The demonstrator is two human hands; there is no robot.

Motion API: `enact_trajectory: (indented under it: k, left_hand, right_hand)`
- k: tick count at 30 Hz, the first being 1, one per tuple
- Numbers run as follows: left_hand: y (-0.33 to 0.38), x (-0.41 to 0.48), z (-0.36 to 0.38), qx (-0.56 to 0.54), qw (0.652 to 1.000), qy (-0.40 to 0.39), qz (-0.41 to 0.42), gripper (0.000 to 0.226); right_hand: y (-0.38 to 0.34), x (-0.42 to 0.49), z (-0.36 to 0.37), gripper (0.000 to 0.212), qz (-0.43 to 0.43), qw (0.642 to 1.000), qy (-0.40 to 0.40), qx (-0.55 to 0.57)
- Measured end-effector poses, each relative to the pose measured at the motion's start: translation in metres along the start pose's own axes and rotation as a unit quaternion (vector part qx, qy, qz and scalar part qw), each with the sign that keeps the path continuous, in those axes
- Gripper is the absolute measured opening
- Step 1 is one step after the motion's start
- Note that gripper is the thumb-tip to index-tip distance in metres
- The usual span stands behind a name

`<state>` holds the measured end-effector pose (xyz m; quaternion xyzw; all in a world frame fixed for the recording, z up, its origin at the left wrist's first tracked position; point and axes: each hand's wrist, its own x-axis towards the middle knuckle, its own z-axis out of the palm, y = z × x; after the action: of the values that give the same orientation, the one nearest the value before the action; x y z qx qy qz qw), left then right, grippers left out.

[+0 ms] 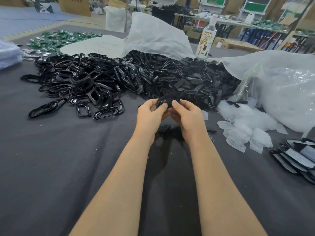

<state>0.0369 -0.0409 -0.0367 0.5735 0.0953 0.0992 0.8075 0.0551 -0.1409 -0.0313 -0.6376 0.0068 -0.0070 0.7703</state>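
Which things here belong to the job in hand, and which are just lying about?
In the job: black part being held; pile of black frames; pile of black inserts; likely the clear plastic pieces.
Lying about: bottle; green boards; silver discs.

A table draped in dark grey cloth point(59, 159) carried a sprawling heap of glossy black plastic frames point(81, 82), which merged rightward into a pile of matte black flat inserts point(192, 82). Small green circuit boards point(56, 40) lay far left, frosted translucent plastic covers point(247, 126) at the right, beside a crumpled clear plastic bag point(281, 86)
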Motion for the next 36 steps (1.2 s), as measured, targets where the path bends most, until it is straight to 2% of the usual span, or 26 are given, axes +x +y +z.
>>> enact_trajectory:
  k: [7,15,21,28,30,33,36]
  left_hand:
    - [0.002,-0.001,-0.001,-0.055,0.997,-0.026,-0.040,0.014]
    - [0.001,0.000,-0.001,0.013,1.000,0.004,-0.014,0.009]
    - [-0.003,-0.001,0.000,0.126,0.989,0.021,0.077,0.018]
    - [-0.006,0.000,-0.002,0.139,0.988,-0.005,0.061,0.016]
    - [-0.006,0.000,-0.002,0.154,0.986,-0.002,0.061,0.016]
    - [-0.007,-0.001,-0.002,0.206,0.976,0.014,0.068,0.009]
    - [-0.007,-0.001,-0.003,0.246,0.966,0.031,0.072,0.004]
  right_hand:
    - [-0.005,-0.001,-0.004,0.005,0.049,0.998,-0.018,0.046]
    - [0.000,0.001,-0.002,0.004,0.005,1.000,0.015,0.005]
    - [0.004,0.004,0.001,0.005,-0.018,0.998,0.048,-0.045]
    - [0.005,0.005,-0.004,0.012,-0.015,0.995,0.067,-0.068]
    - [0.005,0.005,-0.005,0.003,-0.045,0.988,0.079,-0.128]
    - [0.006,0.003,-0.006,0.006,-0.099,0.960,0.095,-0.243]
    - [0.005,0.002,-0.007,0.003,-0.091,0.955,0.093,-0.266]
